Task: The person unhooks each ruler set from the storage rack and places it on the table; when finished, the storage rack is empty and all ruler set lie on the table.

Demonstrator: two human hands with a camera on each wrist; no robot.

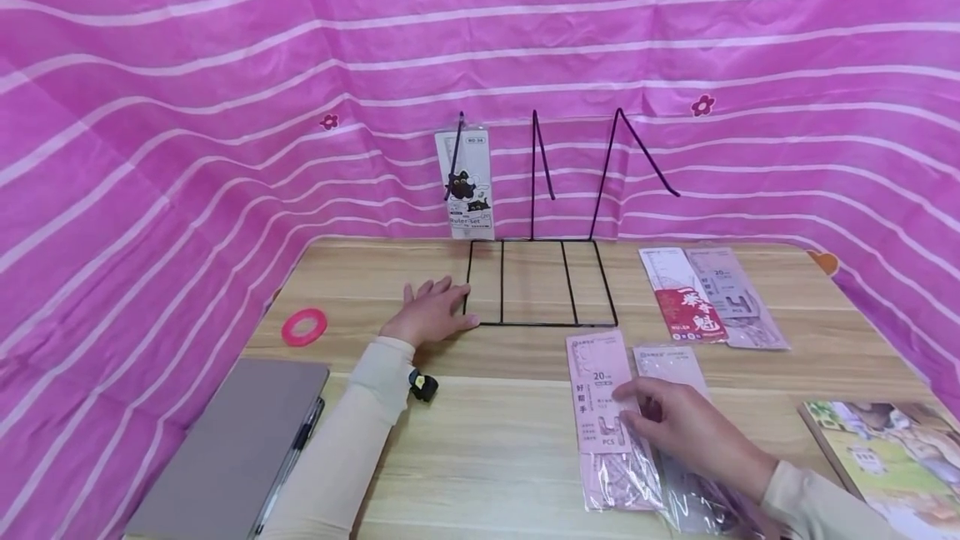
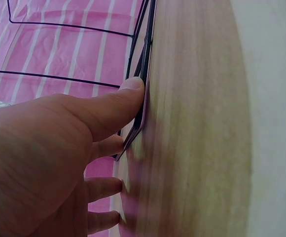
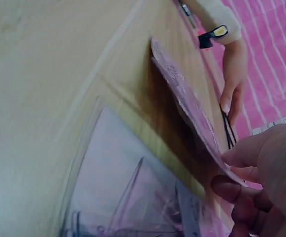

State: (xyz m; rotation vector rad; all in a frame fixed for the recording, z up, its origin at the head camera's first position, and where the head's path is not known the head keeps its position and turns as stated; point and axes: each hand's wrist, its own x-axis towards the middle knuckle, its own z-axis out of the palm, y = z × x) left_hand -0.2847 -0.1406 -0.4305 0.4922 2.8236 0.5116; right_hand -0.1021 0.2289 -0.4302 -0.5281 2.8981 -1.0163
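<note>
My right hand pinches the edge of a pink ruler-set packet between thumb and fingers. In the right wrist view the packet stands tilted above the wooden table. Partly beneath that hand lies a paler ruler-set packet in clear wrap. My left hand rests at the left front corner of a black wire rack, fingers extended. Its thumb touches the rack's wire in the left wrist view. A white ruler-set packet with black cats hangs on the rack's left hook.
Two more ruler packets, one red and white and one pink, lie at the back right. At left are a pink-red ring, a grey notebook and a pen. An illustrated book lies at right. Pink striped cloth surrounds the table.
</note>
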